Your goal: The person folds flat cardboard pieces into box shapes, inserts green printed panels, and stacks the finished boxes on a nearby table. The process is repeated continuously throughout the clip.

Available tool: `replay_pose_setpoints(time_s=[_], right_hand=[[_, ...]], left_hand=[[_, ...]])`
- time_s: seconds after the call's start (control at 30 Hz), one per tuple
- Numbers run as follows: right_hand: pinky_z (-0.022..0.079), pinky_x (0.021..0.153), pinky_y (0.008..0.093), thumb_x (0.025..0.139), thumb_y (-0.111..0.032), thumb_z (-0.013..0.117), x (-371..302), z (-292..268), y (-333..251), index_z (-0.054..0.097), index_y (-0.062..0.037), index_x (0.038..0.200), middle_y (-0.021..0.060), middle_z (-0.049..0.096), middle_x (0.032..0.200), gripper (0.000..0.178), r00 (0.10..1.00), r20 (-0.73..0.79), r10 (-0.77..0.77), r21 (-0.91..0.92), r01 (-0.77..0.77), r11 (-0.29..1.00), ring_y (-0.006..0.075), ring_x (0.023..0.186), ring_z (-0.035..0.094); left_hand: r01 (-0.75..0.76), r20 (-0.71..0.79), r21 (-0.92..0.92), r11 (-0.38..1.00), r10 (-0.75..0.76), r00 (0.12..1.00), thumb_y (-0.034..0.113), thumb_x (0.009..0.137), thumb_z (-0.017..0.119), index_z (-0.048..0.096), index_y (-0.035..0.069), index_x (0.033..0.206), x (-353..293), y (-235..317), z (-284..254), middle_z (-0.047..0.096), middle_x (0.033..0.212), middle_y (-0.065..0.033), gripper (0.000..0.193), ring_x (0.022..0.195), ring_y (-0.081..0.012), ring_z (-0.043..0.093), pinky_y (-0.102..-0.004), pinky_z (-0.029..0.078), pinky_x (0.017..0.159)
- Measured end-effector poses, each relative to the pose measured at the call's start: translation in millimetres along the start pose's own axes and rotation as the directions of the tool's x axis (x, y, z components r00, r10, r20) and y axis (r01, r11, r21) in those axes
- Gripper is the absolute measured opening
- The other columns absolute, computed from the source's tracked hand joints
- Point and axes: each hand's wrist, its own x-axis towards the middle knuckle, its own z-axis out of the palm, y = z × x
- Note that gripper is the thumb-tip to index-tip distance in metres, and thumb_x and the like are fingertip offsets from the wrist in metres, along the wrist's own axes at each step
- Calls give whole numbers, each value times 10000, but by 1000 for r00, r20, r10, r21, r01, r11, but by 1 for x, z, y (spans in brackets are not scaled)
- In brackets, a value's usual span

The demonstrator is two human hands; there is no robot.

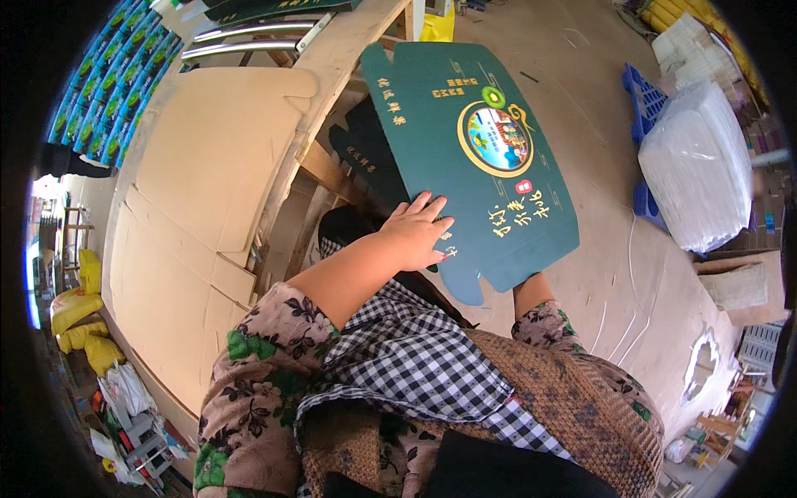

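Observation:
A flat, die-cut green cardboard box blank (465, 207) with gold lettering and a round coloured picture is held tilted in front of me. My left hand (413, 232) lies on its near left edge, palm down with the fingers spread. My right hand (533, 290) reaches under the near right edge; only its wrist shows, and the fingers are hidden behind the board. Below and left of this blank, another dark green piece of cardboard (365, 158) is partly covered.
At my left, plain brown cardboard (207, 158) lies on a wooden table, with metal rails (249, 41) beyond it. Blue printed cartons (112, 83) are stacked at far left, above yellow bags (79, 319). On the right stand a plastic-wrapped bundle (697, 166) and a blue pallet (643, 104).

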Motion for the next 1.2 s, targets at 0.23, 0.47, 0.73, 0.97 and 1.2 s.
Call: replay_pose_setpoints(time_s=[0.23, 0.47, 0.73, 0.97, 1.2], right_hand=[[533, 727, 379, 842, -257, 613, -11, -12, -13, 581, -40, 1045, 106, 645, 911, 299, 998, -59, -25, -14, 24, 1000, 244, 831, 635], [533, 729, 378, 848, -260, 606, -20, 0, -29, 587, -41, 1042, 104, 647, 915, 293, 990, -126, -69, -48, 63, 997, 242, 834, 636], [533, 730, 376, 855, -264, 598, -15, 0, -38, 595, -41, 1039, 103, 649, 920, 289, 983, -163, -87, -31, 83, 996, 239, 838, 637], [534, 732, 375, 861, -267, 591, -35, -11, -25, 601, -42, 1036, 101, 651, 924, 285, 963, -261, -66, -18, 64, 998, 237, 841, 638], [534, 733, 374, 867, -271, 584, -43, -21, -14, 607, -43, 1033, 100, 653, 928, 283, 953, -295, -69, -59, 53, 997, 235, 844, 640]], left_hand=[[138, 225, -328, 935, -64, 972, 433, 872, 595, 291, 12, 1439, 5, -41, 18, 294, 1463, -255, 768, 1369, -379, 274, -419, 269, 1110], [245, 87, -938, 246, -517, 852, 461, 789, 710, 244, 9, 1436, 34, -130, 84, 362, 1429, -249, 917, 1311, -366, 380, -481, 348, 1035], [2, 272, -714, -700, -275, 922, 563, 745, 717, 183, 126, 1488, 72, -198, 65, 210, 1529, -99, 1014, 1375, -328, 229, -599, 177, 1089], [104, 458, -658, -746, -286, 842, 364, 767, 767, 334, 204, 1394, 114, -232, 76, 398, 1382, -71, 779, 1283, -298, 355, -553, 329, 1016], [34, 282, -765, -643, -288, 915, 278, 747, 793, 233, 140, 1443, 184, -217, 50, 399, 1383, -124, 903, 1276, -298, 375, -525, 323, 1032]])
